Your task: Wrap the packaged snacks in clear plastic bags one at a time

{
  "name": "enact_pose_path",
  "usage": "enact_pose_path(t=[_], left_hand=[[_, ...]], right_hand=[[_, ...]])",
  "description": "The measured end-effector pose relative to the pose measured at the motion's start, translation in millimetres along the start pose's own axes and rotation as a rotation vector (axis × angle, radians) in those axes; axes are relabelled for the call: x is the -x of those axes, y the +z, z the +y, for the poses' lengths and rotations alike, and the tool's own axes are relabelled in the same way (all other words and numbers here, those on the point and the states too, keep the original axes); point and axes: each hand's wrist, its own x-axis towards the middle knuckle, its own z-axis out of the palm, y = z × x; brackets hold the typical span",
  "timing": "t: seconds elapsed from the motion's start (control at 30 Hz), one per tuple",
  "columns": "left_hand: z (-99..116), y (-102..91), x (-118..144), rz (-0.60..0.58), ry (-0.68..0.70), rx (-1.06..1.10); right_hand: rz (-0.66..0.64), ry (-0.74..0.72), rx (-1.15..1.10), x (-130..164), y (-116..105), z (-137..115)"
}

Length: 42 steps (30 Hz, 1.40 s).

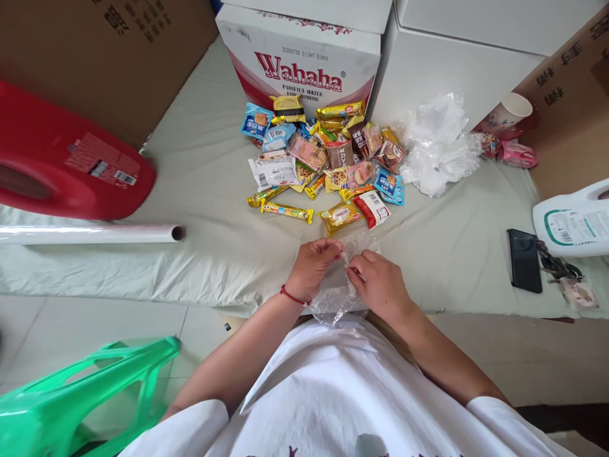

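- While both of my hands pinch the thin clear plastic bag (339,293) at the near edge of the cloth-covered surface (209,184), its lower part hangs off that edge toward my lap; I judge it could slide off if either pinch slackens.
- My left hand (311,268), with a red cord at the wrist, is closed narrowly on the bag's top edge, thumb and fingertips together.
- My right hand (378,284) is closed the same way on the film just beside it, the two hands almost touching.
- Film this thin could tear or stay stuck shut if I pull the two sides apart too sharply, as I judge it.
- Just beyond my fingers lies the heap of small, colourful wrapped snacks (328,162); the gold-wrapped snack (339,216) is nearest, and a forward sweep could knock it about.
- Behind the heap stands the white and red cardboard water carton (304,60), closing off the far side.
- Crumpled clear plastic bags (440,149) lie right of the heap.
- Toward the right edge, the black phone (524,260) and keys (561,270) sit near the brink.
- Open cloth lies left, up to the clear film roll (95,233).
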Motion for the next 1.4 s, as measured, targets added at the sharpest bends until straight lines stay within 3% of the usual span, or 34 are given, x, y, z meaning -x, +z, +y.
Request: enact_pose_path(t=[0.17, 0.27, 0.43, 0.53, 0.73, 0.87, 0.93, 1.03, 1.17, 1.4], left_hand=[[4.6, -5.2, 4.9, -0.042, -0.027, 0.121], [6.8, -6.6, 5.5, -0.077, -0.013, 0.115], [3.2, -7.0, 4.8, -0.055, 0.088, 0.074], [-0.2, -7.4, 7.5, -0.004, 0.258, -0.112], [-1.0, -3.1, 20.2, 0.085, 0.817, -0.738], [-2.2, -0.4, 25.6, 0.085, 0.981, -0.913], [-1.9, -1.1, 27.2, 0.027, 0.923, -0.804], [-0.4, -1.9, 27.7, -0.032, 0.691, -0.533], [0.5, 3.5, 22.6, 0.025, 0.433, -0.292], [-1.5, 10.6, 10.5, 0.078, 0.288, -0.072]], right_hand=[[0.082, 0.009, -0.598, 0.3, -6.9, 19.6], [0.168, 0.145, -0.797, -5.3, -9.0, 29.2], [0.106, 0.234, -1.067, -15.9, -8.1, 23.5], [0.055, 0.31, -1.205, -18.7, -6.9, 10.9], [0.048, 0.259, -1.245, -20.8, -1.8, -2.6], [0.078, 0.264, -1.252, -21.7, 0.8, -1.1], [0.082, 0.261, -1.243, -21.7, 1.5, 0.5], [0.063, 0.246, -1.213, -21.2, 3.0, 2.0], [0.084, 0.226, -1.098, -20.5, 5.0, 0.7], [0.151, 0.131, -0.851, -19.8, -0.8, -0.6]])
